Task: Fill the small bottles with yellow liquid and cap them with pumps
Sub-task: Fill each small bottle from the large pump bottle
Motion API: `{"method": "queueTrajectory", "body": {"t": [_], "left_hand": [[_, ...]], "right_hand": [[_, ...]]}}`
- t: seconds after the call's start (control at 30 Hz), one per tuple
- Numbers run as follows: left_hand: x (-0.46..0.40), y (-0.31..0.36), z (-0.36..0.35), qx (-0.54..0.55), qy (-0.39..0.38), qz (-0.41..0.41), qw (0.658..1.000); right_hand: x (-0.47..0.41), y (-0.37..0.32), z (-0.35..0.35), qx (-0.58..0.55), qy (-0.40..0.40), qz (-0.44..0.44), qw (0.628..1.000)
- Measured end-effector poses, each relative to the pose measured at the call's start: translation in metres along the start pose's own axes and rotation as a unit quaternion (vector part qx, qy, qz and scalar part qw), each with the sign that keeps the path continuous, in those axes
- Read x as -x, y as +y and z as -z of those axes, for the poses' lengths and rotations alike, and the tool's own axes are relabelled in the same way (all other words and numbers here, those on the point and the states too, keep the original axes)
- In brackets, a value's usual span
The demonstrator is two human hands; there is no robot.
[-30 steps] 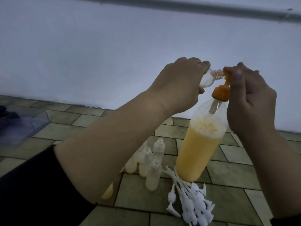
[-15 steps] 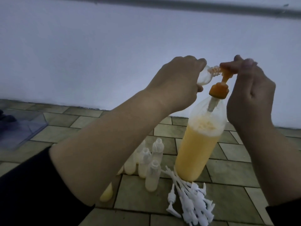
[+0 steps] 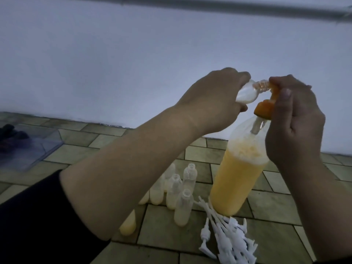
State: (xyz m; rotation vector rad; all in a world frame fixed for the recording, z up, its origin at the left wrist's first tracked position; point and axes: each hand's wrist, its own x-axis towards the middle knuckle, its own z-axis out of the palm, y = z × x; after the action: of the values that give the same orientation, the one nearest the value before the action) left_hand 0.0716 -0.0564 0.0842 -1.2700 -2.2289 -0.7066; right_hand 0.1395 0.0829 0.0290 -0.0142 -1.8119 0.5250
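Bottles, small and uncapped [image 3: 182, 199], stand grouped on the tiled floor [image 3: 276, 206], most holding pale yellow liquid; one [image 3: 128, 223] sits nearest, partly behind the left forearm. White pumps [image 3: 228, 239] lie heaped on the floor just beside them, touching the base of the large bottle [image 3: 236, 180] of yellow liquid. Above it, the left hand [image 3: 213, 100] is closed round a tilted small bottle [image 3: 116, 93], its neck meeting the spout of the orange pump [image 3: 266, 107]. The right hand [image 3: 293, 119] is curled over that pump's head, fingers [image 3: 282, 83] bent tight. Judgement: filling is in hand; no bottle is capped. Next move calls for steady pressing with neck kept on spout, else spillage. How full the held bottle is cannot be told
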Motion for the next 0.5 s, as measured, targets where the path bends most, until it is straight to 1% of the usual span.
{"method": "queueTrajectory", "body": {"t": [0.13, 0.23, 0.3, 0.4, 0.5], "left_hand": [[0.000, 0.001, 0.007, 0.022, -0.003, 0.007, 1.000], [0.010, -0.008, 0.011, 0.073, -0.022, 0.044, 0.996], [0.024, -0.020, 0.016, 0.125, -0.022, 0.078, 0.989], [0.057, -0.041, 0.022, 0.188, -0.027, 0.150, 0.970], [0.095, -0.059, 0.021, 0.212, -0.076, 0.227, 0.947]], "right_hand": [[-0.004, -0.009, 0.006, 0.005, -0.011, -0.028, 1.000], [-0.005, -0.009, 0.008, 0.009, -0.040, -0.042, 0.998], [-0.006, -0.008, 0.011, 0.018, -0.056, -0.045, 0.997], [-0.007, -0.009, 0.012, 0.024, -0.068, -0.052, 0.996], [-0.010, -0.007, 0.012, 0.023, -0.082, -0.060, 0.995]]}}
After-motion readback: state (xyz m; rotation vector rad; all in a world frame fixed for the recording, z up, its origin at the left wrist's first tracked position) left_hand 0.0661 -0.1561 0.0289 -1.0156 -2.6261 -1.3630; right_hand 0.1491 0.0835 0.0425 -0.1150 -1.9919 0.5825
